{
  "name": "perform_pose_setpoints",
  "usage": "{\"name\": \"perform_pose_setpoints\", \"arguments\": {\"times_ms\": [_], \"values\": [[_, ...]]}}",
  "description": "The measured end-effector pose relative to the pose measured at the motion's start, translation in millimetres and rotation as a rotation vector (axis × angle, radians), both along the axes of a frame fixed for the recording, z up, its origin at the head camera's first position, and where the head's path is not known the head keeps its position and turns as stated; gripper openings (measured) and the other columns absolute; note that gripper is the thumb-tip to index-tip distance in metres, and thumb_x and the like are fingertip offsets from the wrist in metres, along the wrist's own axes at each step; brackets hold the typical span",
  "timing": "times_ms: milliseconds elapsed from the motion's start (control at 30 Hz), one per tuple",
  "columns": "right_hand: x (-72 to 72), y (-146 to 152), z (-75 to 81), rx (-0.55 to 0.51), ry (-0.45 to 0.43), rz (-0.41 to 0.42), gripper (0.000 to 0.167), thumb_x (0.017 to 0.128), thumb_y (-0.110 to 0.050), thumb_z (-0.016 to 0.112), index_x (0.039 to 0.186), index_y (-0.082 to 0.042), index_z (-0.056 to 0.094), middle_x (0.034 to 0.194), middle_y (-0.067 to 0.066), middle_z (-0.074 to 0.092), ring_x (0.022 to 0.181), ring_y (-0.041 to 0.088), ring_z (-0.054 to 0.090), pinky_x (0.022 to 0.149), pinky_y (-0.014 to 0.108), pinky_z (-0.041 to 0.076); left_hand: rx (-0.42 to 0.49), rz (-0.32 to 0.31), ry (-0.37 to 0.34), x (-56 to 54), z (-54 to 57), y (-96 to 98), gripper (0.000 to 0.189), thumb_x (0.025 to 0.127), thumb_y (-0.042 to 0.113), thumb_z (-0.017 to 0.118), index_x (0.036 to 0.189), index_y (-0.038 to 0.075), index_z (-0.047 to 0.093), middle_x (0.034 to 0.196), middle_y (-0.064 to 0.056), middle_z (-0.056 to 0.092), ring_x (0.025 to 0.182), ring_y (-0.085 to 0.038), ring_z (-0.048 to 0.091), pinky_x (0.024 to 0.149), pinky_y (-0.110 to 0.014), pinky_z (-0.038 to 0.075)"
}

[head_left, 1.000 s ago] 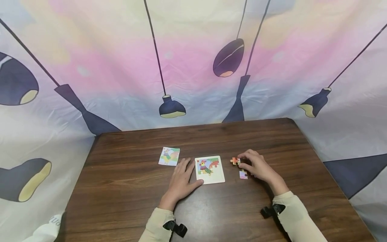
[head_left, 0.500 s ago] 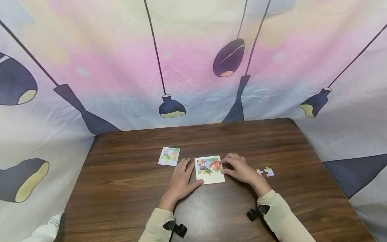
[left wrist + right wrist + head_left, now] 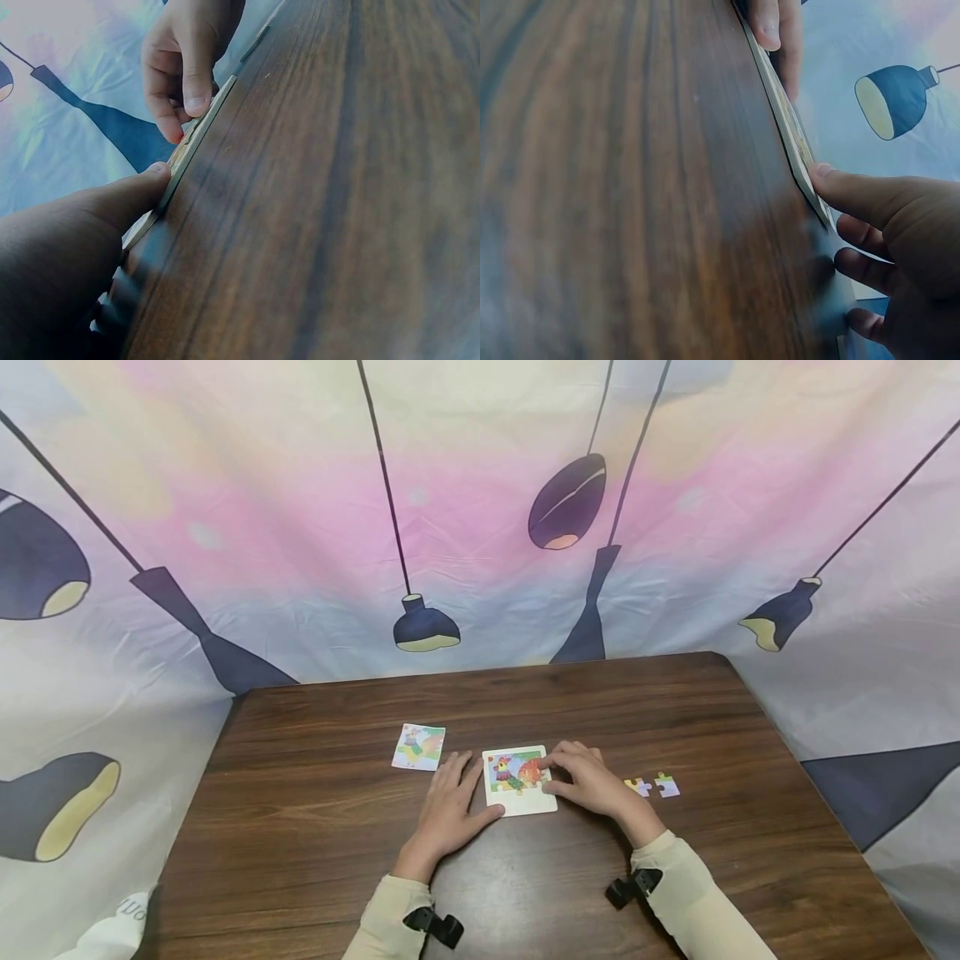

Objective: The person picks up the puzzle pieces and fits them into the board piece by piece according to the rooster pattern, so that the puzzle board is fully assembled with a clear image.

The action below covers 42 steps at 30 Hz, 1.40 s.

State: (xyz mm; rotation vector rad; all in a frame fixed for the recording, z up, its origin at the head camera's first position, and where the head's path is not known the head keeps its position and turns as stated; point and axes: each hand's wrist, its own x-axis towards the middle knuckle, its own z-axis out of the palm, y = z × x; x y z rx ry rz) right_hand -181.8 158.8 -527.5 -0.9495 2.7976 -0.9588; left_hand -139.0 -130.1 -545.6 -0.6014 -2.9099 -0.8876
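Note:
A white-framed jigsaw board [image 3: 517, 806] lies on the table, its upper part filled with pieces of a colourful rooster picture. My left hand [image 3: 448, 814] rests flat along the board's left side, thumb on its lower left corner and fingers stretched forward. At the board's right edge, my right hand [image 3: 588, 781] pinches an orange-red puzzle piece [image 3: 531, 772] between thumb and fingers, down in the picture; its fingers partly hide it. In the left wrist view, the right thumb and fingertips are right at the board's [image 3: 202, 131] surface.
Loose puzzle pieces [image 3: 667, 785] lie on the dark wooden table [image 3: 315, 827], right of the right hand and partly behind its wrist. A small rooster picture card [image 3: 418, 747] lies left of the board. A lamp-printed cloth [image 3: 480, 527] hangs behind the table.
My right hand has moved left from the loose pieces to the board, bringing an orange-red piece into the picture's right side. The left hand has stayed in place.

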Motion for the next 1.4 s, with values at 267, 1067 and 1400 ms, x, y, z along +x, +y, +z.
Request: {"name": "perform_pose_setpoints", "arguments": {"times_ms": [267,1067,1400], "values": [[1.0,-6.9,0.5,0.002,-0.01,0.006,0.031,0.098,-0.025,0.078,0.129,-0.019,0.075,0.111,-0.006,0.062,0.108,0.019,0.055,0.089,0.043,0.034,-0.004,-0.001,-0.006,0.2,-1.9,-1.2,0.083,0.097,0.053,0.072,0.158,0.001,0.048,0.165,-0.023,0.037,0.156,-0.046,0.025,0.125,-0.065,0.021],[5.1,17.4,0.7,-0.081,0.006,-0.063,0.031,0.096,-0.024,0.081,0.127,-0.02,0.079,0.109,-0.003,0.063,0.104,0.018,0.052,0.091,0.048,0.035,-0.012,-0.007,-0.017,-1.4,-1.1,1.5,0.084,0.096,0.054,0.072,0.158,0.003,0.047,0.166,-0.022,0.036,0.157,-0.044,0.024,0.126,-0.063,0.02],[16.7,80.5,2.2,-0.072,-0.018,-0.199,0.041,0.084,-0.023,0.091,0.122,-0.014,0.079,0.112,0.0,0.066,0.11,0.028,0.054,0.091,0.054,0.034,-0.005,0.001,-0.005,-1.4,-1.6,-0.8,0.087,0.096,0.055,0.072,0.159,0.002,0.045,0.164,-0.022,0.038,0.157,-0.044,0.026,0.126,-0.061,0.021]]}}
